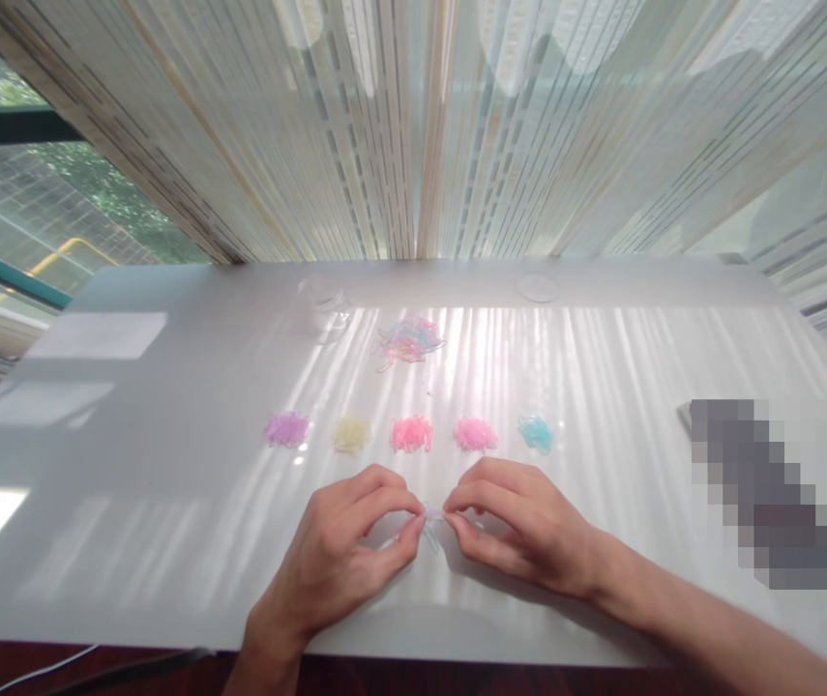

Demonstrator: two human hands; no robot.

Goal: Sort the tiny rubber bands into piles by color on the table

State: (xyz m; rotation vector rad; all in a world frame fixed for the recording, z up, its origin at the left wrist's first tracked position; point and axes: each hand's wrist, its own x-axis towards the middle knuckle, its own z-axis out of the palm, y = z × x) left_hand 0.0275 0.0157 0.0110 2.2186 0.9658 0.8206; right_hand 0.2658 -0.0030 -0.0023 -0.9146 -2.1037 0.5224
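Both hands meet close together above the white table, thumbs and forefingers pinched. My left hand [355, 532] grips one end of a thin, pale translucent strip [434, 515], and my right hand [521, 522] grips its other end. A bluish-green, narrow loop-like piece [431, 538] shows just below, between the fingertips; whether it is joined to the strip I cannot tell. Beyond the hands runs a row of small piles of similar slim pieces: purple [286, 429], yellow [352, 434], coral pink [411, 433], light pink [475, 433] and turquoise [536, 433].
Farther back lies a larger mixed-colour pile [411, 340]. Left of it is a clear jar [327, 311], and a clear round lid [538, 288] lies to the right. A blurred-out dark object [768, 493] rests at the table's right. A striped curtain [420, 135] hangs behind the table.
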